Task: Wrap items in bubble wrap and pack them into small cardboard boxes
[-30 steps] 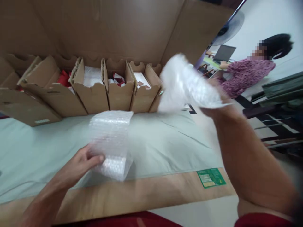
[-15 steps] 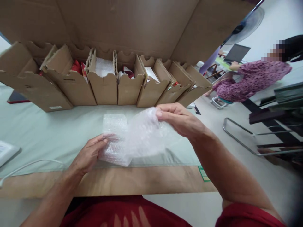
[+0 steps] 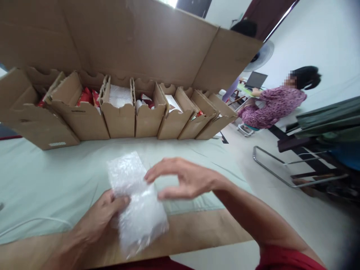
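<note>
A clear bubble-wrap pouch (image 3: 135, 202) lies tilted over the table's near edge. My left hand (image 3: 99, 217) pinches its left side, thumb on top. My right hand (image 3: 182, 178) hovers just right of the pouch, fingers apart and curved; its fingertips are at the pouch's upper right edge and hold nothing.
A row of open cardboard boxes (image 3: 118, 112) with red and white packets stands at the back of the pale green mat (image 3: 56, 176), under a tall cardboard flap. A white cable (image 3: 33, 223) lies at left. Another person (image 3: 270, 105) sits at far right, by metal chair frames.
My right hand brought a second bubble-wrap sheet down from the upper right onto the piece in my left hand, then let go. The wrap now sits nearer me as one pouch.
</note>
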### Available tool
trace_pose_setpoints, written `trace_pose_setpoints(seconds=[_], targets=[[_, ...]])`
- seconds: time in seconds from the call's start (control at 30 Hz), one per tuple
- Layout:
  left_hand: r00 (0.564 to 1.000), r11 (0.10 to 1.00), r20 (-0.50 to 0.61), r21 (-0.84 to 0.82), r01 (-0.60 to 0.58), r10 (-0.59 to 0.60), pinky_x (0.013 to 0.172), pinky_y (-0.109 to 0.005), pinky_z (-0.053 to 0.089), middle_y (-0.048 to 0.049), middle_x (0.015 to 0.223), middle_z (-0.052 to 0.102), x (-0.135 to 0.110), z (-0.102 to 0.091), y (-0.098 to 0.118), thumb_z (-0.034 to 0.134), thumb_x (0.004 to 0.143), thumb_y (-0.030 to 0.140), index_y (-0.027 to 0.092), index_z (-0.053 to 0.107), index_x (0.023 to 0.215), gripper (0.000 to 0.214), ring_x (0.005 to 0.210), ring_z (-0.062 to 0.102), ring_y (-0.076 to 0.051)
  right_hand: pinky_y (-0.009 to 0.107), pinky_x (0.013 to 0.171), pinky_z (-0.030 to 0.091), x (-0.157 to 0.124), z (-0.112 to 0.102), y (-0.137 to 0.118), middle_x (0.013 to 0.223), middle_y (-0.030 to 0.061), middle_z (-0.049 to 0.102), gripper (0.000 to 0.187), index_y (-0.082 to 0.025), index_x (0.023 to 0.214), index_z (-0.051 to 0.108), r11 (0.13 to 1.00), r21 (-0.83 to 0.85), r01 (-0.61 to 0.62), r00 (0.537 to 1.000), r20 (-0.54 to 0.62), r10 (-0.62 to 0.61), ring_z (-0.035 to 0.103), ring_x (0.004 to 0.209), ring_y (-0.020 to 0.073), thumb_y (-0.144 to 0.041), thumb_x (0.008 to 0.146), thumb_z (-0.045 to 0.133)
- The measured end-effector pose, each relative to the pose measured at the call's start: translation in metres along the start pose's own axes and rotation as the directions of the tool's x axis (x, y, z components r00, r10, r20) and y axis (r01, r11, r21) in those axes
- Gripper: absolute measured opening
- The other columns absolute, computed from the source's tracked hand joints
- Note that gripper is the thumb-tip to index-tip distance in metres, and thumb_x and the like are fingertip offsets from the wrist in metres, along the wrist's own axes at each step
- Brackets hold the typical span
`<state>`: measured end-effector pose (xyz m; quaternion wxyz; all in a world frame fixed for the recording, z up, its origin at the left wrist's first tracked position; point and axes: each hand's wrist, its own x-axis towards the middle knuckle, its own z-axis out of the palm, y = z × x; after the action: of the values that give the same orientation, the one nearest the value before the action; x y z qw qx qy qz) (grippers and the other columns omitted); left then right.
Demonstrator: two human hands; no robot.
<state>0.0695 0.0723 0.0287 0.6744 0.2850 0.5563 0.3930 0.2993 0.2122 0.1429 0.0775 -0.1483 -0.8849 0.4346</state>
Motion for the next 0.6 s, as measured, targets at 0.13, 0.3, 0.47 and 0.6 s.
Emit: trace_pose_setpoints(seconds=[0.13,0.3,0.47,0.6], targets=[[0.975,0.979,0.222,0.193,-0.062,0.018,0.083,-0.041,0.059,-0.0097,0.101,0.079,0.004,-0.023,0.005,0.079,0.075,0.052,0.02,0.077,0.111,0.049,0.095,0.073,-0.033,0.033,0.093,0.051,0.013,-0.092,0.02,0.107,0.0062,0.078,0.024,-0.018,0.105,0.076,0.877,-0.329,-0.351,0.786,-0.613,0.084,0.071,0.101,0.0223,-0.027,0.094,0.057],[0.977,0.952,0.107,0.229,-0.203,0.183,0.101,-0.045,0.053,-0.0146,0.118,0.075,0.038,-0.02,-0.007,0.078,0.072,0.049,0.015,0.065,0.133,0.071,0.108,0.069,-0.034,0.027,0.078,0.047,0.062,-0.169,0.062,0.09,0.0075,0.076,0.027,-0.013,0.094,0.078,0.613,-0.496,-0.615,0.787,-0.428,0.444,0.067,0.086,0.0191,-0.023,0.098,0.053],[0.971,0.978,-0.15,0.115,-0.172,0.188,0.087,-0.036,0.054,-0.0096,0.104,0.073,0.046,-0.009,-0.024,0.075,0.079,0.047,0.017,0.022,0.165,0.105,0.089,0.071,-0.025,0.029,0.07,0.054,0.092,-0.198,0.074,0.081,0.0068,0.076,0.024,-0.019,0.106,0.08,0.486,-0.323,-0.812,0.57,-0.261,0.779,0.071,0.071,0.0198,-0.03,0.1,0.06],[0.945,0.971,-0.224,0.053,-0.234,0.239,0.078,-0.032,0.053,-0.0035,0.095,0.068,0.039,-0.003,-0.021,0.075,0.08,0.044,0.024,0.029,0.163,0.097,0.074,0.064,-0.018,0.034,0.075,0.06,0.092,-0.2,0.075,0.08,0.0073,0.079,0.02,-0.019,0.097,0.084,0.484,-0.476,-0.734,0.65,-0.284,0.705,0.075,0.075,0.0222,-0.032,0.096,0.068]])
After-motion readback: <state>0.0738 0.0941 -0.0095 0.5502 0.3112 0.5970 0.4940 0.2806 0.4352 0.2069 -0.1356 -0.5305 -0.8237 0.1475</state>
